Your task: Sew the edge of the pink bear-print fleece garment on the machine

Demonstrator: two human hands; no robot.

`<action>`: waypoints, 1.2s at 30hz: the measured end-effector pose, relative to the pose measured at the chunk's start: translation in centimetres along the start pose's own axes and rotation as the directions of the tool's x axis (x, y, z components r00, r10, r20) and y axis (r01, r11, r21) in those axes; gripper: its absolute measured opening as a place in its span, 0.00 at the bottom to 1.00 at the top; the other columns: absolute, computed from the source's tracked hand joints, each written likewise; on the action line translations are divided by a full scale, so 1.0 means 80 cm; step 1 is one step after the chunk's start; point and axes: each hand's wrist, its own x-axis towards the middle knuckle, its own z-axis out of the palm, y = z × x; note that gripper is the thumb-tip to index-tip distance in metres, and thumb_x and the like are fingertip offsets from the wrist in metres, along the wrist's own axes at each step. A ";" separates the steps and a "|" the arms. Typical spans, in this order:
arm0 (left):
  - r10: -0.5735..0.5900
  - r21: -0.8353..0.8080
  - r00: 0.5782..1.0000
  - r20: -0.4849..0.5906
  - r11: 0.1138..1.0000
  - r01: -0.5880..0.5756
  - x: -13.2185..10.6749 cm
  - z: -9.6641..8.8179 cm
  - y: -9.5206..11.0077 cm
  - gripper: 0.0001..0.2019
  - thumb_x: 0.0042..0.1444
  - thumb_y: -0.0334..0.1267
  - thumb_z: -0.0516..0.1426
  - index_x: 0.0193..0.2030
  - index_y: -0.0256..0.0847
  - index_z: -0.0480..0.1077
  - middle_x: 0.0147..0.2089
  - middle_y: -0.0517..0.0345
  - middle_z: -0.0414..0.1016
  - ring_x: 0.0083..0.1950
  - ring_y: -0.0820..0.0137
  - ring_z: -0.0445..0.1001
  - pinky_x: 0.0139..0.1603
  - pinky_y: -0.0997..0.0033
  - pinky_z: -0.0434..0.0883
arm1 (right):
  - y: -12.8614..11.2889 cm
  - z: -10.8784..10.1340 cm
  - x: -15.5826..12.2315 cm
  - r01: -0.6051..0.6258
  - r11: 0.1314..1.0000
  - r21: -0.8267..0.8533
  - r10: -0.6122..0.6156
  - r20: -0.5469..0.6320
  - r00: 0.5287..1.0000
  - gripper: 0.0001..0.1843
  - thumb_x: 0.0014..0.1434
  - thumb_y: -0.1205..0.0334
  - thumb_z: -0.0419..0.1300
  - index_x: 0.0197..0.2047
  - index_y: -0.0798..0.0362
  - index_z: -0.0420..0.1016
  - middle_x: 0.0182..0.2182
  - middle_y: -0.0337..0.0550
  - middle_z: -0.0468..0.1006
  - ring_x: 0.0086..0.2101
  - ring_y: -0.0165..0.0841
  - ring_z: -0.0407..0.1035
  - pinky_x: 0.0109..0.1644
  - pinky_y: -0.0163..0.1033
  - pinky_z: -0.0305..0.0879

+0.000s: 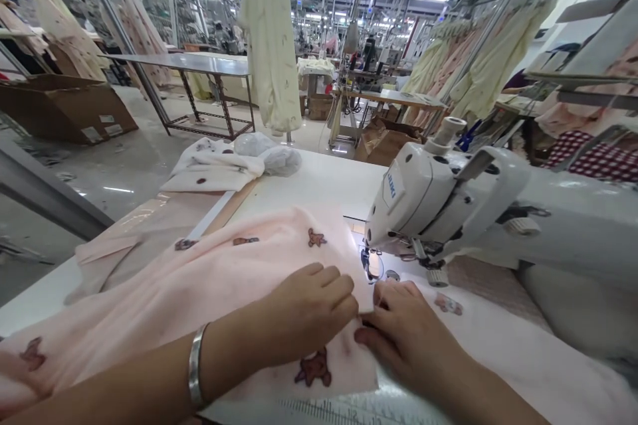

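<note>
Pink fleece, printed with small brown bears, lies spread over the white table and your two hands pin its folded edge just short of the sewing machine. Your left hand rests knuckles-up on the cloth, its fingers curled down and pressing the fold flat rather than gripping it; a silver bangle sits on that wrist. Your right hand lies close beside it, fingertips nearly meeting the left ones, apparently pinching the same edge, though the pinch itself is hidden. Held this way, the fold seems kept straight and lined up with the presser foot just beyond your fingers. Further past your fingers a cream bundle waits on the table's far side.
</note>
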 end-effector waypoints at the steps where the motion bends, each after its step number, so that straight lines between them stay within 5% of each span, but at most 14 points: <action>1: 0.042 0.019 0.999 0.017 0.999 -0.043 -0.003 0.004 0.003 0.05 0.58 0.27 0.50 0.32 0.37 0.63 0.33 0.56 0.64 0.33 0.66 0.60 0.31 0.66 0.60 | 0.004 -0.002 0.000 -0.019 0.999 0.039 0.018 0.028 0.999 0.09 0.61 0.57 0.53 0.33 0.49 0.70 0.30 0.41 0.66 0.33 0.35 0.59 0.36 0.41 0.50; 5: 0.022 -0.014 1.000 0.018 1.000 -0.022 -0.012 0.022 0.007 0.04 0.61 0.36 0.52 0.40 0.38 0.64 0.34 0.58 0.65 0.34 0.66 0.61 0.32 0.65 0.60 | 0.016 -0.007 0.001 -0.161 0.981 0.105 0.158 0.037 0.987 0.08 0.63 0.59 0.50 0.45 0.47 0.67 0.29 0.38 0.68 0.32 0.33 0.62 0.37 0.41 0.53; 8: -0.014 -0.039 1.000 0.007 0.999 0.015 -0.012 0.028 0.005 0.07 0.60 0.37 0.53 0.44 0.39 0.65 0.35 0.56 0.65 0.35 0.65 0.62 0.34 0.65 0.61 | 0.025 -0.003 0.002 -0.222 0.975 0.019 0.222 0.030 0.975 0.08 0.63 0.59 0.48 0.37 0.51 0.66 0.29 0.39 0.69 0.31 0.35 0.62 0.39 0.44 0.54; 11: -0.097 -0.145 0.995 -0.019 0.985 0.094 -0.011 0.029 0.000 0.09 0.59 0.38 0.55 0.46 0.42 0.67 0.43 0.52 0.66 0.44 0.62 0.64 0.45 0.59 0.62 | 0.033 0.000 0.000 -0.240 0.971 -0.020 0.240 0.031 0.970 0.14 0.64 0.60 0.43 0.30 0.52 0.62 0.28 0.43 0.69 0.32 0.37 0.62 0.37 0.44 0.55; 17: -0.129 -0.309 0.992 0.008 0.943 0.125 -0.011 0.027 -0.008 0.10 0.61 0.36 0.52 0.49 0.46 0.67 0.58 0.52 0.63 0.59 0.59 0.61 0.61 0.46 0.51 | 0.039 -0.006 -0.001 -0.249 0.967 -0.045 0.250 0.003 0.968 0.14 0.64 0.54 0.44 0.41 0.51 0.66 0.34 0.46 0.72 0.35 0.39 0.65 0.35 0.41 0.60; 22: -0.110 -0.313 0.991 0.070 0.941 0.127 -0.010 0.026 -0.010 0.12 0.63 0.42 0.50 0.50 0.46 0.67 0.62 0.49 0.61 0.64 0.56 0.56 0.62 0.41 0.49 | 0.039 -0.003 0.006 -0.188 0.974 -0.126 0.186 -0.028 0.982 0.12 0.63 0.57 0.47 0.33 0.50 0.69 0.31 0.43 0.73 0.34 0.36 0.66 0.40 0.42 0.60; 30: -0.065 -0.238 0.991 0.119 0.967 0.092 0.019 0.036 -0.039 0.17 0.65 0.46 0.45 0.56 0.46 0.63 0.63 0.43 0.58 0.63 0.54 0.56 0.60 0.38 0.47 | 0.081 0.009 0.011 -0.388 0.901 -0.194 0.348 -0.209 0.914 0.14 0.61 0.60 0.47 0.30 0.49 0.71 0.31 0.45 0.73 0.36 0.39 0.67 0.39 0.42 0.61; 36: 0.007 -0.197 0.996 0.085 0.980 0.010 0.024 0.035 -0.051 0.17 0.65 0.48 0.45 0.56 0.46 0.62 0.62 0.44 0.58 0.62 0.55 0.56 0.59 0.44 0.50 | 0.084 0.016 0.012 -0.406 0.883 -0.235 0.352 -0.241 0.904 0.14 0.59 0.59 0.49 0.29 0.50 0.73 0.29 0.45 0.75 0.35 0.41 0.68 0.41 0.43 0.61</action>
